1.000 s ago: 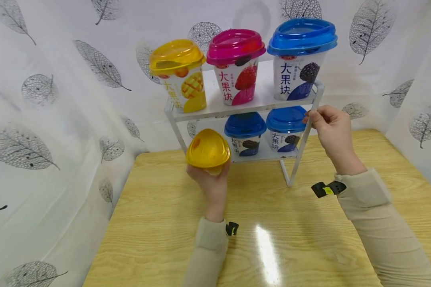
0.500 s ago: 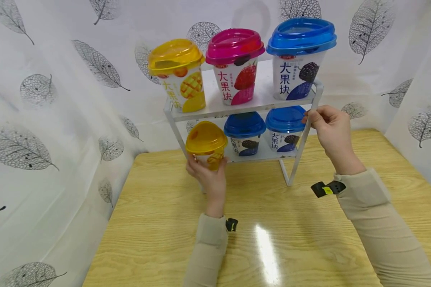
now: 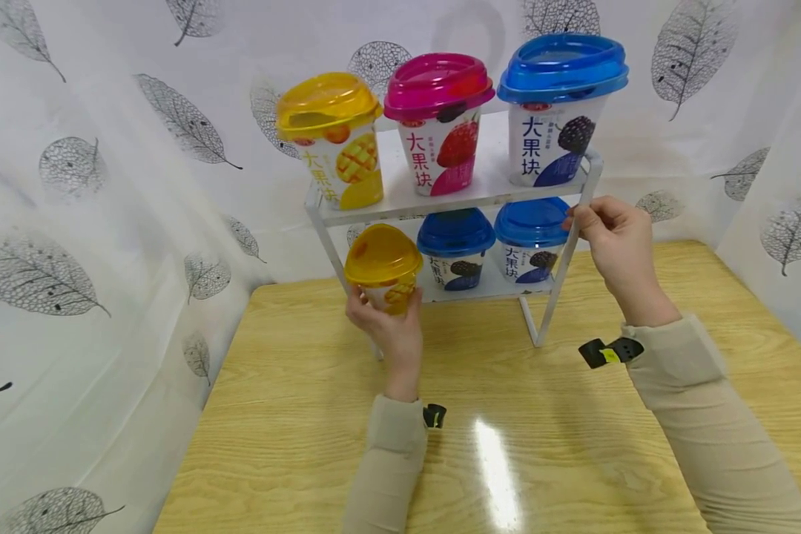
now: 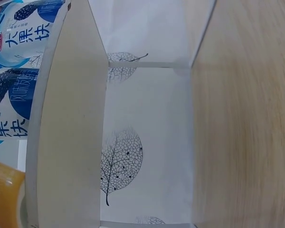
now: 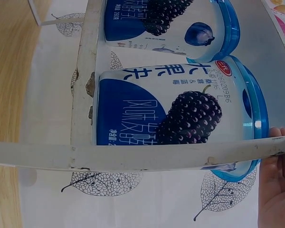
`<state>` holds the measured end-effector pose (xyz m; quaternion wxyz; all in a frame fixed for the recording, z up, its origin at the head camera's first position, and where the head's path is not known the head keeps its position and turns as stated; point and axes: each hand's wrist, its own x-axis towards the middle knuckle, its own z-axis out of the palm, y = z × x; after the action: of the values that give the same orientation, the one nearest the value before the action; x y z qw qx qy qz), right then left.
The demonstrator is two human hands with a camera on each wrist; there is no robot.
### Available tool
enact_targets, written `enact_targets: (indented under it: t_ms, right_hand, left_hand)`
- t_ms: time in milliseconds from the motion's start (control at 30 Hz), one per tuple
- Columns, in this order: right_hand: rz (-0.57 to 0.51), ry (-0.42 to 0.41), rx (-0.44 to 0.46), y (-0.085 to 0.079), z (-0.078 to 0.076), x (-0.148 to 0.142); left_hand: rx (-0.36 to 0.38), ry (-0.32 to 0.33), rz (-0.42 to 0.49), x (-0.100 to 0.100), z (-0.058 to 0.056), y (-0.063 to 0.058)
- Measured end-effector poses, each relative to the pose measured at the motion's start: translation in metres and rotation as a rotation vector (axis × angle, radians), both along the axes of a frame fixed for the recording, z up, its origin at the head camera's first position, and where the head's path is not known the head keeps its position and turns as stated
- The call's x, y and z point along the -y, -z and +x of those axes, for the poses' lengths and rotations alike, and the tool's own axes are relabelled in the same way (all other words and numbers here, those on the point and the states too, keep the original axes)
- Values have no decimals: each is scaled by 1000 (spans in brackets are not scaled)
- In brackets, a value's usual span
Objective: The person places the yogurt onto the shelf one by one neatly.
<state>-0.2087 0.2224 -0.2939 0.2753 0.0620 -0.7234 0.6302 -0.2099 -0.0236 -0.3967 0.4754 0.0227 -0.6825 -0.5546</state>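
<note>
My left hand (image 3: 395,337) grips a yogurt cup with a yellow lid and mango print (image 3: 383,259) from below and the front. That cup stands upright at the left end of the lower shelf (image 3: 483,292), beside two blue-lidded blackberry yogurt cups (image 3: 455,248). Only its orange-yellow edge (image 4: 7,197) shows in the left wrist view. With thumb and fingers, my right hand (image 3: 617,245) holds the right upright of the white two-tier rack (image 3: 455,202). In the right wrist view this upright (image 5: 133,156) crosses in front of a blackberry cup (image 5: 180,109).
On the upper shelf stand a yellow-lidded mango cup (image 3: 330,141), a pink-lidded strawberry cup (image 3: 440,126) and a blue-lidded blackberry cup (image 3: 557,111). The rack rests on a wood-grain table (image 3: 294,415). Leaf-patterned white cloth (image 3: 140,222) hangs behind and at both sides.
My left hand has raised the yellow-lidded yogurt cup slightly and turned it from tilted toward me to upright at the lower shelf's left end. My right hand has stayed on the rack.
</note>
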Motion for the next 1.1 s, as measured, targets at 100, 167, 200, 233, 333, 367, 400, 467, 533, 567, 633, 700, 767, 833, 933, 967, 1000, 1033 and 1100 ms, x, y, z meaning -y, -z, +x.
enact_targets:
  t_ms: [100,167,200,233,333,367,400,467,533,567,633,700,767,833,933,967,1000,1033,1100]
  right_hand:
    - [16,10,7,0,0,0]
    - [31,18,14,1,0,0]
    - [35,19,16,1,1,0]
    - [43,23,18,1,1,0]
    - [39,22,16,1,1,0]
    - [31,18,13,0,2,0]
    - [24,15,10,0,2,0]
    - [14,11,6,0,2,1]
    - [14,12,7,-1,3,1]
    - [17,14,8,-1,3,1]
    - [19,16,10,-1,3,1]
    - [12,13,8,-1,3,1]
    - [-1,5,3,-1,3,1]
    - [-13,-2,2,0,3,1]
    - [-14,-6,3,0,3,1]
    - [-12,-6,3,0,3,1]
    - [-11,-6,2,0,3,1]
    - [-9,-5,-1,0,3,1]
    - [-10,-8,-8,0,3,1]
  left_hand:
    - [-18,-21,-19,-2,-1,0]
    - [-25,-34,-29,-2,-1,0]
    - [-28,-36,-32,-2,-1,0]
    - [-30,-39,-36,-3,-1,0]
    - [-29,-44,-47,-3,-2,0]
    - [-28,-43,-51,-3,-2,0]
    - [-26,-42,-55,-3,-2,0]
    - [-21,-42,-64,-2,-2,1]
    - [-14,-38,-69,-2,-2,0]
    - [-9,-40,-72,-2,-3,0]
    - [4,-47,-78,-2,-3,0]
    - [18,-52,-79,-2,-3,0]
    - [33,-59,-79,-3,-3,1]
    - [42,-63,-79,-3,-3,1]
    - [43,-67,-84,-3,-4,2]
    - [39,-70,-88,-3,-4,2]
    - [35,-75,-93,-3,-4,2]
    - [30,-78,-101,-2,-4,2]
    - [18,-86,-116,-2,-4,2]
